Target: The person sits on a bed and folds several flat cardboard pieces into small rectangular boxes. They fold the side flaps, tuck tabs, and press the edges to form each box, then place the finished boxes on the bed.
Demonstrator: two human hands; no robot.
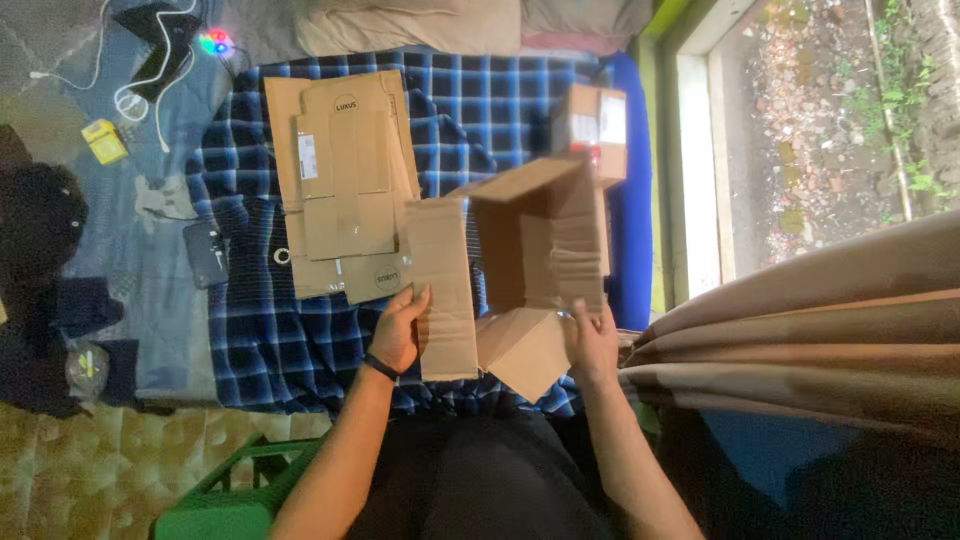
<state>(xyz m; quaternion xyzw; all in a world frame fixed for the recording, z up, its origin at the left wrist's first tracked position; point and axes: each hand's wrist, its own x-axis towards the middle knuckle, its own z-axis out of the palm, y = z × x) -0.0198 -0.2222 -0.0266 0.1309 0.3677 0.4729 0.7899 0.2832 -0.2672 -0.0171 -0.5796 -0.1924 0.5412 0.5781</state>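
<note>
A brown cardboard box (530, 250) is held up in front of me, its flaps spread and its inside facing me. My left hand (400, 330) grips the long left flap near its lower edge. My right hand (592, 345) holds the box at its lower right corner, beside a flap that points down. A black band sits on my left wrist. Behind the box lies a stack of flattened cardboard boxes (345, 185) on a blue checked cloth (260, 320).
A small taped cardboard box (598, 125) stands at the cloth's far right. A green plastic crate (235, 490) sits by my left elbow. Cables and a charger (150, 60), a yellow packet (104, 140) and a dark device (206, 254) lie at left. A curtain (800, 340) hangs at right.
</note>
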